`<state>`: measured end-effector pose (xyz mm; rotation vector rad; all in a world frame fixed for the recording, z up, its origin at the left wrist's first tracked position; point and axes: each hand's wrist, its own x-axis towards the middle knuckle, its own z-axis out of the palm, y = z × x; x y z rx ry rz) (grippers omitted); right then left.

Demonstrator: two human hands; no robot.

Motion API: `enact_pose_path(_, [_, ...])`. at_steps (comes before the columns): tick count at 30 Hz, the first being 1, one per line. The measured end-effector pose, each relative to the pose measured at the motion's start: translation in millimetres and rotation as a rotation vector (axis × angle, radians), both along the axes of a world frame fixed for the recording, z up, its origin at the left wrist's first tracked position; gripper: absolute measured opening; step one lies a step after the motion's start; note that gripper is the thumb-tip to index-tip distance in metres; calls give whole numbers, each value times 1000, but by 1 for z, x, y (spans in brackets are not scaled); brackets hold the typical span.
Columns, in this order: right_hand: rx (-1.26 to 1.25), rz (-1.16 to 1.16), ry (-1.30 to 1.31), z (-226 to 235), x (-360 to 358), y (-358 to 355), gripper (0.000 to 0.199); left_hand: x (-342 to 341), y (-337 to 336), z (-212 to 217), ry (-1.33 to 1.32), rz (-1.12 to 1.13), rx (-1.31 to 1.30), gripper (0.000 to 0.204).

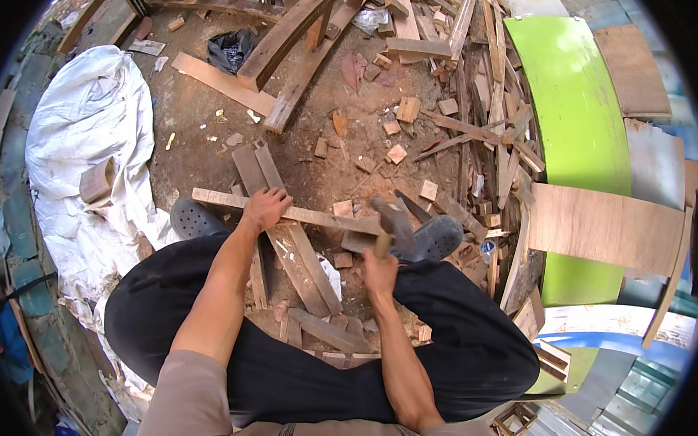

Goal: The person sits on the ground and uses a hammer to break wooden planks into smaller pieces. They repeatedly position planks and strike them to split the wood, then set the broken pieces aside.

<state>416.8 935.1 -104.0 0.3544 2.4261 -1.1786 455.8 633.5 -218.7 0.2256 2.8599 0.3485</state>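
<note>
A long narrow wooden slat (325, 218) lies crosswise over a pair of thicker wooden boards (299, 261) between my feet. My left hand (267, 208) is closed over the slat, left of its middle, where it crosses the boards. In my right hand (379, 269) is the wooden handle of a hammer (396, 222). Its grey head is smeared by motion, so its exact shape is unclear. The hammer head is by the slat's right end; whether they touch, I cannot tell. Small wood offcuts (343, 260) lie on the ground around the boards.
Grey clogs (439, 237) are on my feet. White sheeting (87, 144) spreads at the left. Scrap wood (466, 129) is piled at the right, beside a bright green panel (576, 111) and a plywood sheet (605, 229). Thick timber beams (290, 40) lean ahead near a black plastic bag (230, 51).
</note>
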Motion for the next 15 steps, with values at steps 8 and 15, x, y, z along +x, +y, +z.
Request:
enact_pose_path(8, [24, 274, 261, 18, 10, -19, 25, -5, 0, 8, -13, 4, 1, 62])
enact_pose_path(15, [199, 223, -145, 22, 10, -44, 32, 2, -2, -1, 39, 18, 7, 58])
